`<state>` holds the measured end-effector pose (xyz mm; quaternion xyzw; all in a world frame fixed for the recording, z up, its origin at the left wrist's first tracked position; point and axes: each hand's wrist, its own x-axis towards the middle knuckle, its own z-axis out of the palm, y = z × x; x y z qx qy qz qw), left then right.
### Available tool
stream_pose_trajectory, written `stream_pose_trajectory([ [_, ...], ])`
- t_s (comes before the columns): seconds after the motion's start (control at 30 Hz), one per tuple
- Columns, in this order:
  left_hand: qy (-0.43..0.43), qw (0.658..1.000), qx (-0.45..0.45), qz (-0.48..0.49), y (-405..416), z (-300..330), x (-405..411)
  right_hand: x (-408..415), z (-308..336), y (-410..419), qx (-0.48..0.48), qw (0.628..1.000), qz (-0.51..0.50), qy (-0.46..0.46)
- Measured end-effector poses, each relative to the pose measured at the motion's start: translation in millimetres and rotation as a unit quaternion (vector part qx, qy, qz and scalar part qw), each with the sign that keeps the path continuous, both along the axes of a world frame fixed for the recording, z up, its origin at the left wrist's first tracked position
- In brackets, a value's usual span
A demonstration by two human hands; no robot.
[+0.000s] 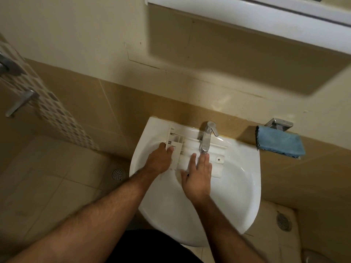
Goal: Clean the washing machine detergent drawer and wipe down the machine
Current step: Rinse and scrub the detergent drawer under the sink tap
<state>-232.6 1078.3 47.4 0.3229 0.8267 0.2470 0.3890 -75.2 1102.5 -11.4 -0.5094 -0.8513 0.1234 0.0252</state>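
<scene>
Step in hand, as we judge it: rinsing the detergent drawer (pixel 191 151), white ribbed plastic, lying across the glossy white sink (pixel 245 188). Our left hand (pixel 159 160) grips its compartmented end; our right hand (pixel 198 177) lies flat, fingers straight, just under the chrome tap (pixel 206 136). Next we likely need the soft blue cloth (pixel 279 142), right of the right hand.

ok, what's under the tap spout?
Under the tap: the right hand, fingers flat on the white detergent drawer lying across the sink. The drain is covered.
</scene>
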Motion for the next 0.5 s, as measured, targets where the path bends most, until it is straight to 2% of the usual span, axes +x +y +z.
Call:
stream_pose_trajectory([
  [0.1, -0.021, 1.000, 0.003, -0.009, -1.6, -0.9, 1.3, 32.5, -4.8, 10.1, 0.029, 0.999, 0.028, -0.014],
  [0.2, -0.036, 0.999, -0.010, -0.029, 1.1, 0.1, 20.5, 63.2, -7.4, 20.2, 0.049, 0.998, -0.026, -0.028],
  [0.3, -0.001, 0.999, -0.022, -0.037, 9.3, 0.0, 38.5, 49.8, -3.6, 13.4, 0.020, 0.997, -0.067, -0.039],
  [0.5, -0.005, 1.000, 0.024, 0.009, 7.6, 0.6, 36.6, 12.8, 2.0, -1.9, -0.004, 0.999, 0.054, 0.001],
])
